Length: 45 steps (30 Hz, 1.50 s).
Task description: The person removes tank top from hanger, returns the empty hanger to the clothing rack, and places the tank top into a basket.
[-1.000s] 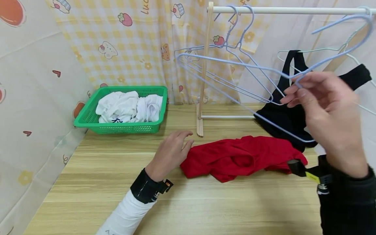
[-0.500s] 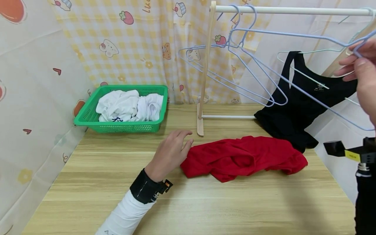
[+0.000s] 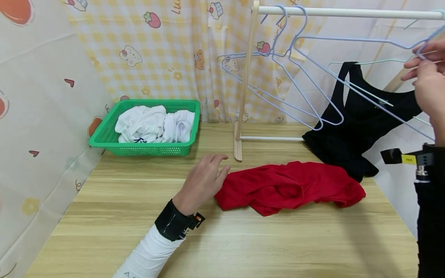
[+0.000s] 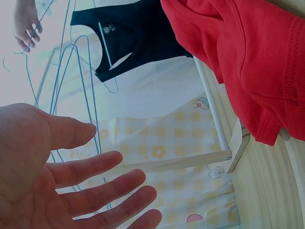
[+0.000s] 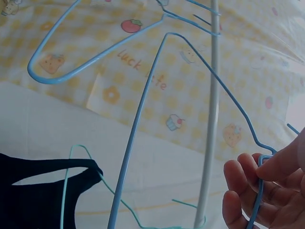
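With thumb and fingers my right hand pinches a blue wire hanger at the neck below its hook. The hanger is raised below the rack's rail, and part of it runs past the head view's right edge. My left hand stays low over the table, fingers spread and holding nothing, as its palm also shows. Beside its fingertips lies a crumpled red garment; whether they touch cannot be told. Behind it a black tank top hangs on a pale green hanger.
A wooden rack with a white rail stands at the back right, with other blue hangers hung on it. A green basket of white clothes sits at the back left. Patterned curtains close off the back.
My right hand has carried the blue hanger up and to the right, then slightly farther up. My left hand and the red garment have stayed in place.
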Each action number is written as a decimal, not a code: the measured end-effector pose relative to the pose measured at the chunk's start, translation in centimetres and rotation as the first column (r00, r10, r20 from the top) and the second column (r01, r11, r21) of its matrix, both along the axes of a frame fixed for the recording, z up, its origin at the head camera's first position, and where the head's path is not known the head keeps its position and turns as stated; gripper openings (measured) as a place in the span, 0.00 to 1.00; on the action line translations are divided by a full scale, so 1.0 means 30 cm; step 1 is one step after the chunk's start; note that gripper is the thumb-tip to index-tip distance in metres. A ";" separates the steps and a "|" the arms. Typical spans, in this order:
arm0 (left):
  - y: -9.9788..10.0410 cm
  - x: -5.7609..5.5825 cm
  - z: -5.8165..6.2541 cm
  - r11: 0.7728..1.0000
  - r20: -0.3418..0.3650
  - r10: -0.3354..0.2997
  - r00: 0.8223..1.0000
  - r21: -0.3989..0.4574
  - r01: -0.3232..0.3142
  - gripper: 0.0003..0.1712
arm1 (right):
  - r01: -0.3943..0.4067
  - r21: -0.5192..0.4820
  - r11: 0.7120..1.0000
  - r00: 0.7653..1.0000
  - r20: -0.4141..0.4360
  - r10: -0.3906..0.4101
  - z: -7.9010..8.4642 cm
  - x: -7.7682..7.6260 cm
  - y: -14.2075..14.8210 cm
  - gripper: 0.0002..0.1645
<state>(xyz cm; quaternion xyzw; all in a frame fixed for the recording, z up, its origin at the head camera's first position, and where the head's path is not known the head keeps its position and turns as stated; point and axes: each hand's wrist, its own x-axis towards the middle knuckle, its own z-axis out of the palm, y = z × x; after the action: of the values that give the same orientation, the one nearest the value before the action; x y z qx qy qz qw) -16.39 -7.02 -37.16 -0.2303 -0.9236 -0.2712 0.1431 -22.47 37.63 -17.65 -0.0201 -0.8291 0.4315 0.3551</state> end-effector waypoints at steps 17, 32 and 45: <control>0.017 -0.009 -0.009 1.000 -0.008 -0.013 1.000 -0.014 0.013 0.19 | -0.016 0.446 0.895 0.957 0.266 -0.115 0.149 -0.110 -0.273 0.29; 0.026 -0.016 -0.006 1.000 -0.018 -0.013 1.000 -0.013 0.013 0.18 | -0.160 0.454 0.877 0.914 0.403 -0.041 0.086 -0.232 -0.364 0.30; 0.031 -0.022 -0.006 1.000 -0.019 -0.010 1.000 -0.013 0.010 0.18 | -0.200 0.465 0.862 0.909 0.417 -0.014 0.026 -0.238 -0.373 0.28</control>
<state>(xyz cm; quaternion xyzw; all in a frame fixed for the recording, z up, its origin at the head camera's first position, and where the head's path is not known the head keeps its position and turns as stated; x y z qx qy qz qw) -17.05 -6.09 -37.35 -0.2383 -0.9228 -0.2635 0.1489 -29.59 26.45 -16.86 0.0240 -0.9672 0.2063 0.1462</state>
